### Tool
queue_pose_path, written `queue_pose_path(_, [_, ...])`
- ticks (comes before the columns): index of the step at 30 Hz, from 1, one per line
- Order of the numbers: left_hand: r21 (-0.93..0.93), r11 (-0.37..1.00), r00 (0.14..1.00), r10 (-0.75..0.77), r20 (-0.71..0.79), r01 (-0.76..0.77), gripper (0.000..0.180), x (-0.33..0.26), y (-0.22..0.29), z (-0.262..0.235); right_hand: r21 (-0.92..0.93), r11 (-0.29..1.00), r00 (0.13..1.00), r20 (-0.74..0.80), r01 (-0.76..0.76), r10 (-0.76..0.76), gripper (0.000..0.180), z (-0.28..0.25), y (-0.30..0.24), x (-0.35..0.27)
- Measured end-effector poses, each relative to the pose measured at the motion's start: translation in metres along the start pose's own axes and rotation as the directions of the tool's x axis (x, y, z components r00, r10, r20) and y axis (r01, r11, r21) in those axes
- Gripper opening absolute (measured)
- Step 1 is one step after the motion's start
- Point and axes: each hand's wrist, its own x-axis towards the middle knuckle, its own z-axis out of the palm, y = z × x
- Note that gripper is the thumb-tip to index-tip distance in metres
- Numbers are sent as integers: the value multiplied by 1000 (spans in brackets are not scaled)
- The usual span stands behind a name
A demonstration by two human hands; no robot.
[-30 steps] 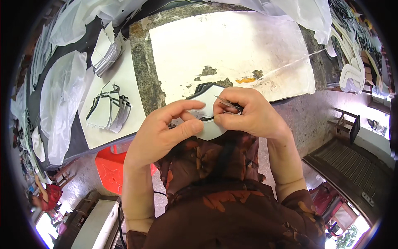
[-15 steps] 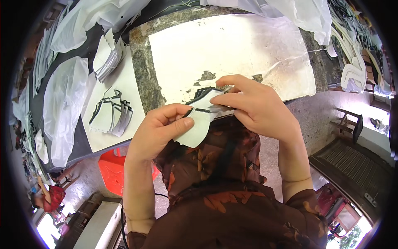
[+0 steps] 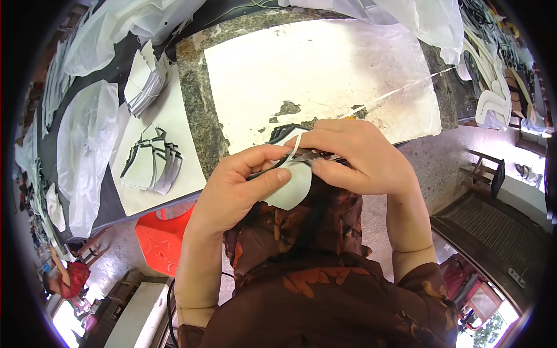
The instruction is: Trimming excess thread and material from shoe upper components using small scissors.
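My left hand (image 3: 243,182) pinches a pale, curved shoe-upper-like piece (image 3: 293,188) between thumb and fingers, above my lap at the table's near edge. In my right hand (image 3: 360,159) are small metal scissors (image 3: 307,156), their blades at the upper edge of that piece; the handles are mostly hidden by the fingers. A narrow white strip (image 3: 296,145) stands up by the blades, between both hands. Just beyond the hands lie more black-edged pieces (image 3: 285,133), partly covered by my fingers.
To the left, a fanned stack of black-edged pieces (image 3: 151,159) and a tied bundle (image 3: 145,81) lie on pale card. A worn white sheet (image 3: 313,69) covers a stone slab (image 3: 200,98). Plastic bags (image 3: 87,145) lie around; a red stool (image 3: 165,240) stands below.
My left hand has moved right and the pale piece with it, closer to my right hand. The white strip now shows upright at the scissors.
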Motion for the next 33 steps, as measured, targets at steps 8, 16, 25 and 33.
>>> queue_pose_path(8, [124,990,997,73,-30,-69,34,3,-2,3,65,998,1000,-19,4,-3,29,1,4,-1])
queue_pose_path(16, [70,997,996,48,-81,-42,36,5,-3,10,19,1000,998,-56,2,-1,24,2,4,-3])
queue_pose_path(25, [26,998,993,68,-95,-65,28,3,-3,12,215,974,984,-143,-72,105,25,14,13,-5])
queue_pose_path(33, [182,976,986,139,-92,-121,26,2,-2,16,427,858,956,56,-285,290,19,5,-2,2])
